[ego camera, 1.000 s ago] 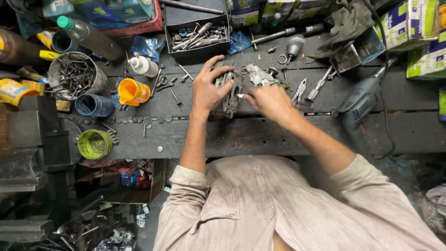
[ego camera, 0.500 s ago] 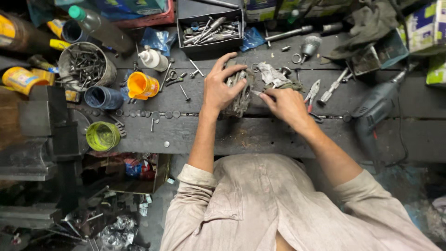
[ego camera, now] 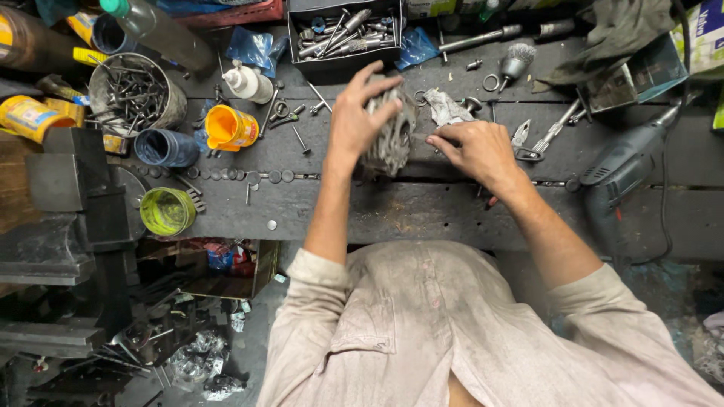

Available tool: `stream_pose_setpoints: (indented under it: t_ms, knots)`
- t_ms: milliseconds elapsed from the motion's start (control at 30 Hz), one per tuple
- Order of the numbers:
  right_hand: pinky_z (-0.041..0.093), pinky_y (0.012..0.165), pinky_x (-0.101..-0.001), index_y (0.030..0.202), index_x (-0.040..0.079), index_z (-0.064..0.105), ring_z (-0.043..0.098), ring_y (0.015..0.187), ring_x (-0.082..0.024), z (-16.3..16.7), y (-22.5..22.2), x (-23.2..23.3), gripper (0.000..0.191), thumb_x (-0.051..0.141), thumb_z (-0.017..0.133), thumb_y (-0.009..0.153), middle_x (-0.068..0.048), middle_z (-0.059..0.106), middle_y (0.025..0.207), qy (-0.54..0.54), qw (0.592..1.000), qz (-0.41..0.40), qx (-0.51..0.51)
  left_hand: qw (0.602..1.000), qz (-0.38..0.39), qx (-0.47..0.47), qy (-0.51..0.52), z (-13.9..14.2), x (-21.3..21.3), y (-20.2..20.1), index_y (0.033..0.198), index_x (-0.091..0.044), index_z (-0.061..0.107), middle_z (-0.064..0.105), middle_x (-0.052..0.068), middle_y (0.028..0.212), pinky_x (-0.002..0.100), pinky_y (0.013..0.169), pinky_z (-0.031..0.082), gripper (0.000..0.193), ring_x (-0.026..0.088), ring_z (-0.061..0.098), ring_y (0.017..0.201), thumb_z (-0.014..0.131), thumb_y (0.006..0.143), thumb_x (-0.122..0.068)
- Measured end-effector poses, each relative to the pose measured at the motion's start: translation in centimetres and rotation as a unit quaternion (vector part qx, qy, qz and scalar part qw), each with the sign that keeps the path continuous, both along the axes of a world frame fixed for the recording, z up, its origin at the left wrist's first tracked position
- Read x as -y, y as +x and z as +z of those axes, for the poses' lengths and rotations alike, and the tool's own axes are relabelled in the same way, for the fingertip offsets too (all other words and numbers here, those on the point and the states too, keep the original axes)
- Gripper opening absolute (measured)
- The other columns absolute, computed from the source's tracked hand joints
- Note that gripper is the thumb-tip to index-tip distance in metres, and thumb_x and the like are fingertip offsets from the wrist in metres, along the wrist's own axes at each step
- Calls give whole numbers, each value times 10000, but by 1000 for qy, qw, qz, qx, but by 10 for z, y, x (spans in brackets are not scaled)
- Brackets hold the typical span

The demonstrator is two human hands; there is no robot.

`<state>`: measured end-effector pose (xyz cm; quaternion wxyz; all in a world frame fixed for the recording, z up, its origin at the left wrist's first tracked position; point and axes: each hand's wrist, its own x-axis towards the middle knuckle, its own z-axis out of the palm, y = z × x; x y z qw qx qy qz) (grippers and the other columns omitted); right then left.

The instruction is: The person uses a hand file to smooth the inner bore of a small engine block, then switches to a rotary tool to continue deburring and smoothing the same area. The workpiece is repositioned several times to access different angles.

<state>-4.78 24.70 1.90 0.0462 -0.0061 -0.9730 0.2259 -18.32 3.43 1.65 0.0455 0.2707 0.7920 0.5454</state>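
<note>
Grey, grimy metal part (ego camera: 392,139) lies mid-counter (ego camera: 422,203), the left hand (ego camera: 358,113) draped over its top with fingers spread, seemingly to steady it. The right hand (ego camera: 475,147), at its three o'clock, pinches its edge. An orange cup (ego camera: 228,128) sits at nine o'clock, a drill (ego camera: 622,169) further at three.
</note>
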Motion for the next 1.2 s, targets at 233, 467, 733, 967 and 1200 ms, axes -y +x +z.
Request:
stream_pose_setpoints:
  t_ms: [233, 467, 733, 967, 1200]
  knots:
    - [553, 647, -452, 1030, 157, 816, 717, 761, -339, -5, -11, 0, 252, 384, 721, 976, -106, 758, 883, -7, 1000, -7, -14, 999, -25, 20, -22, -8, 0, -36, 1177, -177, 803, 670, 143, 1393, 385, 1076, 512, 392, 298, 658, 1280, 780, 812, -318]
    - [549, 639, -455, 988, 154, 817, 711, 719, -344, 14, -24, 0, 319, 454, 711, 974, -101, 756, 827, 16, 1000, 14, 9, 999, -7, 47, -21, -3, -1, -26, 1162, -216, 801, 666, 99, 1405, 368, 1015, 556, 393, 267, 679, 1253, 782, 782, -313]
    - [546, 639, -483, 976, 180, 823, 705, 694, -378, 32, -23, 5, 344, 499, 711, 917, -150, 730, 737, 84, 986, 11, 141, 999, 11, 48, -5, -3, 1, -14, 1164, -207, 799, 644, 106, 1424, 359, 993, 575, 396, 265, 669, 1267, 802, 776, -285]
    - [544, 624, -495, 981, 150, 809, 707, 689, -380, 23, -10, 1, 314, 441, 695, 944, -151, 726, 733, 19, 998, -27, 47, 1000, 21, -2, -12, -10, -1, -13, 1142, -187, 813, 668, 115, 1385, 378, 1047, 524, 402, 282, 662, 1259, 828, 748, -268]
    - [544, 616, -492, 985, 161, 816, 699, 693, -381, 19, -17, 9, 312, 449, 701, 963, -157, 724, 751, 51, 998, -1, 28, 998, 15, 52, 10, -9, 0, -18, 1145, -201, 805, 663, 106, 1398, 358, 1014, 555, 393, 260, 686, 1242, 804, 763, -295]
